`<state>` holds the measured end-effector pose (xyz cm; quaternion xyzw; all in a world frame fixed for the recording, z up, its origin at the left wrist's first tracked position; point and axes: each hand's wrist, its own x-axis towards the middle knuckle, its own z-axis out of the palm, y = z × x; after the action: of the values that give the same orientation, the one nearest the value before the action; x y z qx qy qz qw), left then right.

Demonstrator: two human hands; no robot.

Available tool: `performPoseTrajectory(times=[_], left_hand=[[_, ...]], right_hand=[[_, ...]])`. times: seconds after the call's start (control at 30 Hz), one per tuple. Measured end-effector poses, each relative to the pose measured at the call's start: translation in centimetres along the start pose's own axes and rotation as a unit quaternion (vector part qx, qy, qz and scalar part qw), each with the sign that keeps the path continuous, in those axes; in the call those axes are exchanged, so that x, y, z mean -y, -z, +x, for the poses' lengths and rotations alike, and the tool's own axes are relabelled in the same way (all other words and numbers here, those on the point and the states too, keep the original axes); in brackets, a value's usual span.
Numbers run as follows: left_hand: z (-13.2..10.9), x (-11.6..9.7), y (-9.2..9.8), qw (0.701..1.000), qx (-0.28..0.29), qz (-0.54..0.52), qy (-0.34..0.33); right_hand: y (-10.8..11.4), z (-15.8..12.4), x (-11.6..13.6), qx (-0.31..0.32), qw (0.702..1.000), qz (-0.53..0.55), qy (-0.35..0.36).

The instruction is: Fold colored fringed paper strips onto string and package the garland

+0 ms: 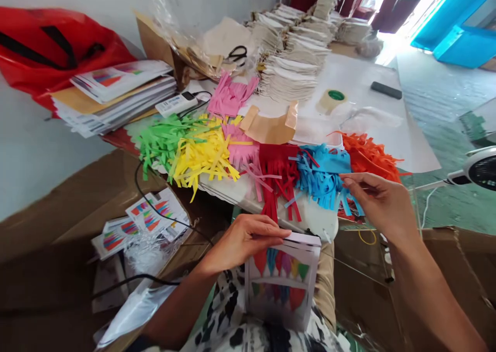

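My left hand point(248, 241) is closed at the top edge of a white printed packet point(281, 285) that stands upright on my lap. Rows of colourful tassels are pictured on its front. Over the table's front edge, my right hand point(374, 199) pinches the right side of a blue fringed paper piece point(323, 171). An orange fringed bunch point(370, 153) lies just behind that hand. To the left of the blue one are dark red point(279, 168), pink point(242, 145), yellow point(205, 153) and green point(165, 140) fringed bunches in a row.
Tall stacks of pale paper point(292, 62) stand at the back. Scissors point(237, 55), a tape roll point(335, 96), a dark bar point(386, 90) and brown paper point(271, 127) lie on the table. Printed cards point(155, 215) fill a carton at lower left. A fan point(480, 168) is at right.
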<state>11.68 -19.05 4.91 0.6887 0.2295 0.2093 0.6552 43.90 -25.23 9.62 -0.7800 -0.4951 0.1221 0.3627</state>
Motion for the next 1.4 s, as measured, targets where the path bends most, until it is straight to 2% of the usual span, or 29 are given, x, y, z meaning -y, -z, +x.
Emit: performPoseTrajectory(times=[0.17,0.23,0.37,0.43,0.53,0.63,0.77,0.83,0.93,1.0,1.07,1.1,1.17,1.2,1.23,1.3,1.4], left_hand=[[-0.3,0.2,0.1,1.0,0.0,-0.001,-0.024],[-0.4,0.1,0.1,1.0,-0.014,-0.007,-0.025],[-0.3,-0.4,0.5,0.997,-0.072,-0.011,-0.013],[0.5,-1.0,0.6,0.994,-0.106,-0.012,-0.018],[2.9,-2.3,0.7,0.99,-0.14,0.007,-0.025],[6.7,-3.2,1.2,0.987,-0.146,0.046,-0.041],[12.8,-3.0,2.4,0.986,-0.157,0.018,-0.056],[15.6,-2.8,2.6,0.988,-0.141,0.005,-0.069],[18.8,-3.1,2.0,0.993,-0.095,0.039,-0.067],[20.2,-3.6,1.6,0.985,-0.114,0.102,-0.075],[21.3,-4.0,1.6,0.953,-0.224,0.172,-0.108],[21.8,-4.0,1.9,0.923,-0.3,0.209,-0.119],[23.0,-3.7,2.9,0.853,-0.43,0.279,-0.1],[23.7,-3.4,3.6,0.829,-0.464,0.305,-0.071],[24.4,-3.1,4.2,0.824,-0.469,0.316,-0.039],[25.7,-2.5,5.3,0.843,-0.445,0.303,0.007],[26.7,-2.6,6.3,0.872,-0.412,0.262,-0.009]], right_hand=[[0.0,-0.2,0.6,-0.013,0.999,-0.035,0.004],[-0.6,0.3,1.1,-0.022,0.997,-0.067,0.027],[-3.4,3.5,2.7,-0.052,0.985,-0.112,0.119],[-5.0,6.2,3.7,-0.032,0.992,-0.067,0.106],[-5.9,10.0,4.8,-0.003,0.997,0.071,0.043],[-4.3,11.6,5.0,0.057,0.981,0.184,-0.01],[-0.9,9.0,4.1,0.208,0.957,0.2,-0.026],[0.1,7.1,3.3,0.218,0.959,0.181,-0.006],[0.5,5.5,1.4,0.162,0.967,0.197,-0.005],[0.3,5.6,-0.3,0.125,0.964,0.233,-0.031],[0.1,6.2,-2.2,0.085,0.967,0.233,-0.055],[-0.1,6.6,-3.1,0.062,0.972,0.217,-0.062],[-0.5,7.2,-4.5,0.018,0.983,0.17,-0.069],[-0.7,7.3,-5.1,0.0,0.986,0.148,-0.071],[-0.9,7.3,-5.4,-0.017,0.988,0.132,-0.074],[-1.3,6.9,-5.7,-0.063,0.994,0.066,-0.067],[-1.5,5.7,-5.0,-0.143,0.983,-0.118,0.006]])
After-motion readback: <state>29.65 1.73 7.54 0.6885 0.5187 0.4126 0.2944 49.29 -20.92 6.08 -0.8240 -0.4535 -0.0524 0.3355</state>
